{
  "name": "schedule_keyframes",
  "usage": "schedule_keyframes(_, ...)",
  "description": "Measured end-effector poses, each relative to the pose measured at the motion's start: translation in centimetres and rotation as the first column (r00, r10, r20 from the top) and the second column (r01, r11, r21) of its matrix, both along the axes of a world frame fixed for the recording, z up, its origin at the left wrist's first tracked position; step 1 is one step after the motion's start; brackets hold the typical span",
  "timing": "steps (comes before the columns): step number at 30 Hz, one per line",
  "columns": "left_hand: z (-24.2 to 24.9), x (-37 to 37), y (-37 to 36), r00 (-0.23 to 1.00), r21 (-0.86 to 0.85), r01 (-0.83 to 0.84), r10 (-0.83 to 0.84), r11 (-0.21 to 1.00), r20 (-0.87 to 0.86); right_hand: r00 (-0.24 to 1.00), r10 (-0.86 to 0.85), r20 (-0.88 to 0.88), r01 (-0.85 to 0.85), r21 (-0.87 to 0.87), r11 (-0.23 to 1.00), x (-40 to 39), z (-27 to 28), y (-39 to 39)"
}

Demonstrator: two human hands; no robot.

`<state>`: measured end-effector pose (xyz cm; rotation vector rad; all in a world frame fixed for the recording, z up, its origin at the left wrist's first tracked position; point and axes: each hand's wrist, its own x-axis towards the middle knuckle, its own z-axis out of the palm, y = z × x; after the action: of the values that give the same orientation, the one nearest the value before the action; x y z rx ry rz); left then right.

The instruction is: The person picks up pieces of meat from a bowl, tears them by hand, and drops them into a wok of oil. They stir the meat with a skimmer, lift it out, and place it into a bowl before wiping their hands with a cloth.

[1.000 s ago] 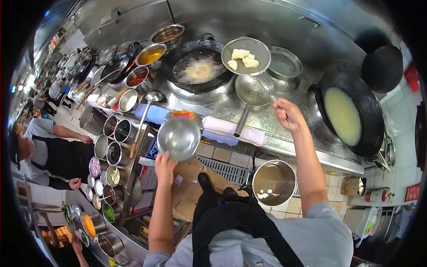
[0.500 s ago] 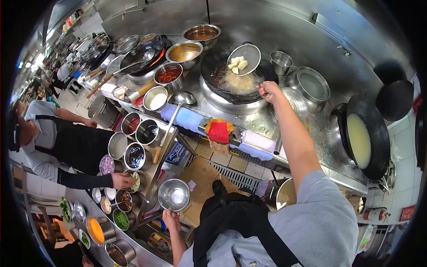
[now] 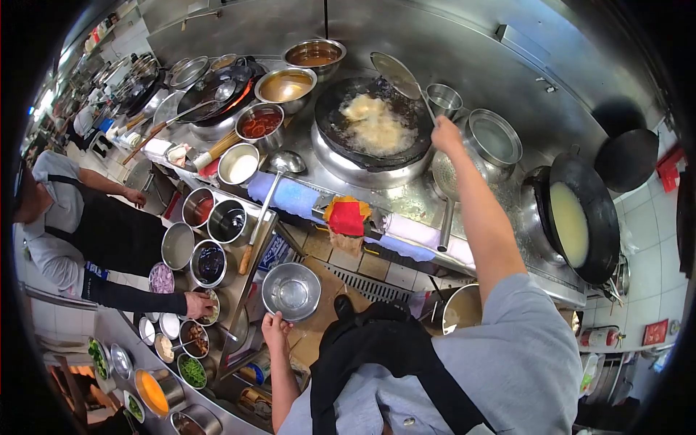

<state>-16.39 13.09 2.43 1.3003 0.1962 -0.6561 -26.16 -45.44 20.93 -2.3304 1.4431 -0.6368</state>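
In my right hand (image 3: 447, 136) I grip the handle of a round mesh strainer (image 3: 396, 75), tilted on edge above the far right rim of a black wok (image 3: 330, 119). Pale food pieces (image 3: 366, 109) sit in the bubbling oil, and no pieces show in the strainer. Low on the left, my left hand (image 3: 276, 332) is closed on the near rim of a steel mixing bowl (image 3: 291, 290). No food shows inside this bowl. A perforated ladle (image 3: 446, 190) lies on the stove just below my right forearm.
Pots of sauces (image 3: 259, 125) and a ladle (image 3: 288, 162) stand left of the wok. A second wok (image 3: 569, 225) holds pale liquid at right. A co-worker's hand (image 3: 197, 304) reaches into an ingredient pot. Red cloth (image 3: 346, 217) hangs at the stove's front edge.
The strainer has tipped up on edge, and the pale pieces it held are now in the wok. My left hand has raised the bowl slightly; the view has shifted a little.
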Motion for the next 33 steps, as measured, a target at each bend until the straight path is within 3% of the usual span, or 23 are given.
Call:
schedule_keyframes(1, 0.0, -0.1, 0.2, 1.000, 0.000, -0.001, 0.001, 1.000, 0.000, 0.997, 0.078, -0.011, -0.078, -0.104, 0.992, -2.2, -1.4, -1.3)
schedule_keyframes(3, -0.3, -0.6, 0.5, 1.000, 0.059, -0.020, 0.020, 0.998, 0.012, 0.991, 0.126, -0.048, -0.127, -0.023, 0.992, -6.5, -0.6, 0.1)
schedule_keyframes(8, -1.0, -1.6, 0.2, 0.996, 0.024, -0.079, 0.079, 0.997, 0.029, 0.986, 0.157, -0.052, -0.146, 0.173, 0.974, -11.4, -1.4, 2.1)
schedule_keyframes(11, -0.6, -1.9, -0.5, 0.997, 0.067, -0.040, 0.036, 0.997, 0.063, 0.965, 0.234, -0.117, -0.232, 0.029, 0.972, -11.7, -1.8, 3.5)
schedule_keyframes(18, 0.7, -5.2, -0.4, 0.992, 0.045, -0.047, 0.041, 0.998, 0.116, 0.967, 0.238, -0.093, -0.239, 0.006, 0.971, -9.0, -7.3, 10.3)
schedule_keyframes(19, 1.4, -6.3, -0.5, 0.990, 0.040, -0.095, 0.090, 0.995, 0.113, 0.936, 0.338, -0.097, -0.340, -0.006, 0.940, -8.5, -8.9, 10.8)
schedule_keyframes(20, 2.0, -7.4, -0.5, 0.984, 0.037, -0.145, 0.140, 0.989, 0.107, 0.902, 0.419, -0.103, -0.414, 0.064, 0.908, -7.9, -9.2, 12.3)
schedule_keyframes(22, 2.5, -9.9, 0.5, 0.978, 0.060, -0.193, 0.188, 0.979, 0.088, 0.861, 0.470, 0.194, -0.503, 0.459, 0.733, -6.4, -10.9, 14.1)
schedule_keyframes(23, 2.6, -11.1, 1.2, 0.981, 0.062, -0.187, 0.184, 0.980, 0.054, 0.857, 0.493, 0.149, -0.508, 0.400, 0.762, -5.7, -12.2, 14.1)
schedule_keyframes(24, 2.7, -12.8, 2.5, 0.979, 0.070, -0.204, 0.203, 0.977, 0.014, 0.845, 0.526, -0.100, -0.516, 0.104, 0.850, -5.3, -13.9, 13.1)
schedule_keyframes(25, 3.5, -14.1, 2.5, 0.969, 0.119, -0.248, 0.244, 0.962, 0.046, 0.881, 0.470, -0.044, -0.467, 0.062, 0.882, -6.0, -9.6, 14.9)
schedule_keyframes(27, 3.3, -16.3, 4.7, 0.947, 0.242, -0.317, 0.293, 0.917, 0.133, 0.812, 0.584, 0.026, -0.584, 0.040, 0.811, -6.2, -10.3, 11.4)
schedule_keyframes(28, 3.4, -18.1, 6.5, 0.909, 0.301, -0.406, 0.348, 0.863, 0.230, 0.745, 0.667, 0.016, -0.664, -0.087, 0.743, -6.1, -7.0, 13.7)
schedule_keyframes(29, 3.5, -20.0, 8.5, 0.860, 0.384, -0.505, 0.414, 0.773, 0.298, 0.715, 0.636, 0.291, -0.689, 0.139, 0.711, -5.9, -4.2, 15.7)
schedule_keyframes(30, 3.4, -22.1, 10.7, 0.811, 0.350, -0.585, 0.528, 0.732, 0.252, 0.733, 0.563, 0.383, -0.675, 0.306, 0.671, -5.7, -2.8, 17.1)
schedule_keyframes(32, 2.6, -27.6, 15.5, 0.683, 0.412, -0.711, 0.699, 0.570, 0.212, 0.632, 0.639, 0.439, -0.774, 0.397, 0.493, -5.3, -3.3, 18.6)
schedule_keyframes(33, 2.8, -30.3, 17.7, 0.559, 0.342, -0.811, 0.800, 0.474, 0.217, 0.554, 0.716, 0.424, -0.824, 0.402, 0.400, -5.0, -3.7, 19.5)
